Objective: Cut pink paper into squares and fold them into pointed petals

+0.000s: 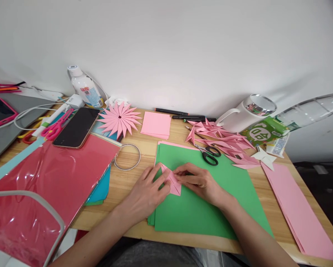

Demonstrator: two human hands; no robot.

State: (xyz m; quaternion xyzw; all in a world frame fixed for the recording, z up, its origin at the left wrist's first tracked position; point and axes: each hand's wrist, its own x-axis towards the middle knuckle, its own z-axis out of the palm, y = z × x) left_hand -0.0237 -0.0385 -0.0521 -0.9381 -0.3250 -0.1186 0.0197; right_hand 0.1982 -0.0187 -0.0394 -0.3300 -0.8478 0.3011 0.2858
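A small folded piece of pink paper with crease lines lies on a stack of green paper sheets. My left hand rests over its left side, fingers spread and pressing it down. On its right edge, my right hand pinches the paper between thumb and fingers. Black-handled scissors sit on the green sheets just beyond my right hand. Behind them is a pile of folded pink paper pieces. A stack of pink paper squares lies farther back, beside a pink paper star.
Left are a red plastic-covered pack, a phone, pink scissors, a tape roll and a white bottle. Right are a white mug, a clear plastic bottle and long pink paper strips. Markers lie near the wall.
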